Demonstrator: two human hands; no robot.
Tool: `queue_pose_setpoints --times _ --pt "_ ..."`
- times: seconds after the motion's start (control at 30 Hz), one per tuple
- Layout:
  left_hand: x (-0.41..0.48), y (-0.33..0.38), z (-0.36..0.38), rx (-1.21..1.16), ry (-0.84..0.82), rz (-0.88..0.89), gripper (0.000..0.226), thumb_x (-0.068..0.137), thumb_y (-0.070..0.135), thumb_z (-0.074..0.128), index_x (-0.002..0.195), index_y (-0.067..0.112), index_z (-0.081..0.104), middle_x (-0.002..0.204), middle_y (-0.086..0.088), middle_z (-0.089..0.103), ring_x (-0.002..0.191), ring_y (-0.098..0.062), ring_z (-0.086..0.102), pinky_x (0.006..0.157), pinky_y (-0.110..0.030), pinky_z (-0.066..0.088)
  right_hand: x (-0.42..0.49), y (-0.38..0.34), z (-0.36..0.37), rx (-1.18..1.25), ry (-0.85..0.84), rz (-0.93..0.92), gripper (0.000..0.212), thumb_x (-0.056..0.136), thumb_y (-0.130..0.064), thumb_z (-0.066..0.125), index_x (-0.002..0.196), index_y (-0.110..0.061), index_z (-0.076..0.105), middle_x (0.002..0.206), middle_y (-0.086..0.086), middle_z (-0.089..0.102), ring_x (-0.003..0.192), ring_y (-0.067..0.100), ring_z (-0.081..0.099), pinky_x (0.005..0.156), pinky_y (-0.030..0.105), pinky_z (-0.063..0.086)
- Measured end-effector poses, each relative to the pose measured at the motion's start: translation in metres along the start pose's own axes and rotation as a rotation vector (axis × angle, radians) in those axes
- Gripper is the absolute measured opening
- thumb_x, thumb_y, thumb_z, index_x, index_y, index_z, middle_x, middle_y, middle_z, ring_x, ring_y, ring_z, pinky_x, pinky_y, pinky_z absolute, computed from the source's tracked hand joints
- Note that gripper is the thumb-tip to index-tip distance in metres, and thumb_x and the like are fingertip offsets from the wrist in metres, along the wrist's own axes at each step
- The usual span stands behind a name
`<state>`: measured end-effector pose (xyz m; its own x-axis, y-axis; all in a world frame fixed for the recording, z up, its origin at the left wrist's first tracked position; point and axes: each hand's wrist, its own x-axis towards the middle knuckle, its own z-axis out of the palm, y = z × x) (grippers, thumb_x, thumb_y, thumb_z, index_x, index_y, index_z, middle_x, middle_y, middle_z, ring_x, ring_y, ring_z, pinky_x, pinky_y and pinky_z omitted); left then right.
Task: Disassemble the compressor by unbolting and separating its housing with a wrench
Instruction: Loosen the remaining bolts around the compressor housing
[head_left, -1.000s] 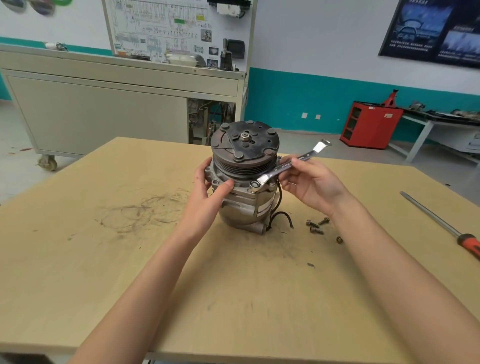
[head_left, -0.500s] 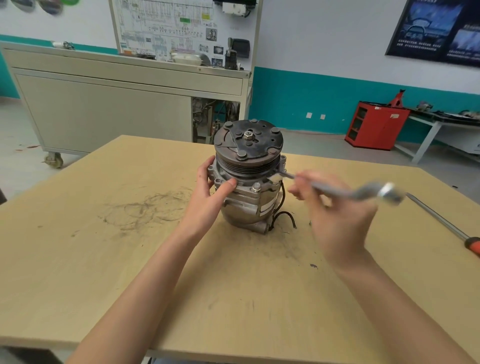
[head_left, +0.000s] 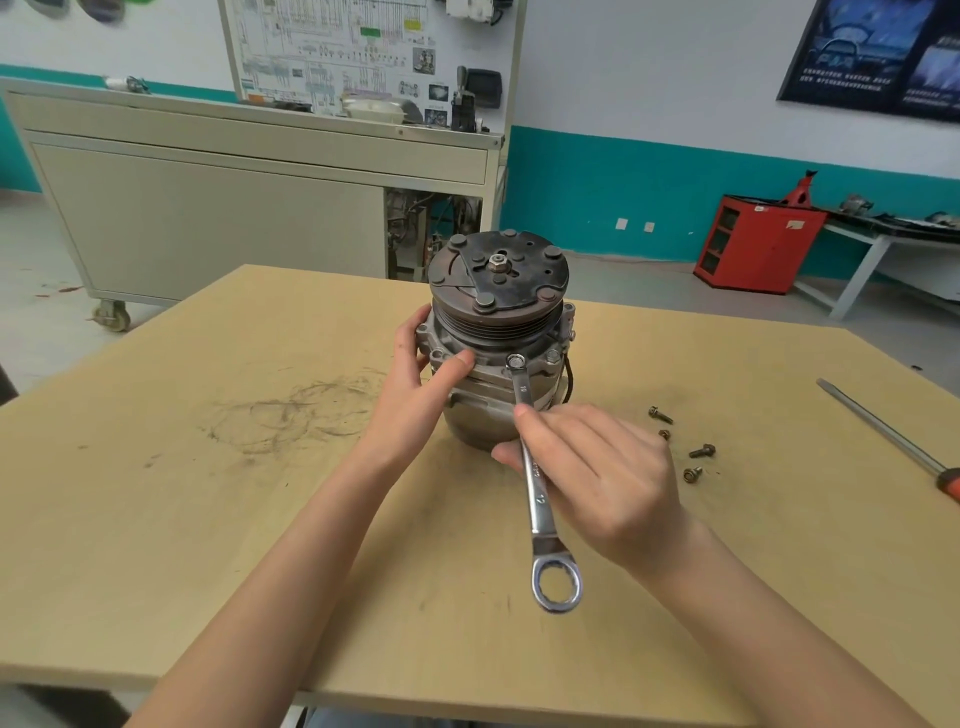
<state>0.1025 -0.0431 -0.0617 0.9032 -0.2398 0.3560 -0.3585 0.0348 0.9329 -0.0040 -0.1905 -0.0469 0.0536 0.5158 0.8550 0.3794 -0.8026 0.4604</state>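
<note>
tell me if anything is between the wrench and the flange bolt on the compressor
Nothing visible: the wrench ring sits on the bolt; the left hand grips the compressor off to the side.

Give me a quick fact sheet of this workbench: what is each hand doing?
Main part: compressor, upright on table, pulley end up
Left hand: holds the compressor's flange
Right hand: grips wrench shank
Wrench: small ring end sits on a flange bolt
Loose bolts: four, on the table right of the compressor
Also there: screwdriver, far right
</note>
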Motion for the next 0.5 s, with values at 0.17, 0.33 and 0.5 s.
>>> queue_pose_setpoints --times 0.17,0.33,0.5 --pt "0.000 -0.002 -0.001 -0.023 -0.009 -0.007 0.077 0.080 0.044 0.059 0.148 0.029 0.025 0.139 0.005 0.049 0.127 -0.009 0.048 0.104 -0.029 0.042 -0.009 0.003 0.000 0.413 0.044 0.392 0.018 0.092 -0.015 0.061 0.091 -0.001 0.072 0.075 0.010 0.070 0.067 0.024 0.068 0.062 0.034 0.056" --pt "-0.001 -0.003 0.001 -0.003 0.015 -0.017 0.066 0.090 0.040 0.058 0.146 0.037 0.023 0.122 0.033 0.044 0.125 -0.004 0.046 0.105 -0.031 0.039 0.005 0.052 -0.001 1.396 -0.014 1.329 0.018 0.095 -0.011 0.043 0.093 -0.005 0.059 0.071 0.009 0.069 0.065 0.022 0.066 0.058 0.029 0.054" --pt "0.000 -0.002 0.001 0.005 0.017 -0.007 0.067 0.089 0.040 0.059 0.146 0.036 0.023 0.118 0.036 0.040 0.114 0.013 0.044 0.098 -0.024 0.038 0.023 0.094 0.021 1.486 -0.315 1.413 0.020 0.097 -0.011 0.040 0.090 -0.006 0.058 0.069 0.009 0.069 0.057 0.016 0.062 0.051 0.023 0.050"
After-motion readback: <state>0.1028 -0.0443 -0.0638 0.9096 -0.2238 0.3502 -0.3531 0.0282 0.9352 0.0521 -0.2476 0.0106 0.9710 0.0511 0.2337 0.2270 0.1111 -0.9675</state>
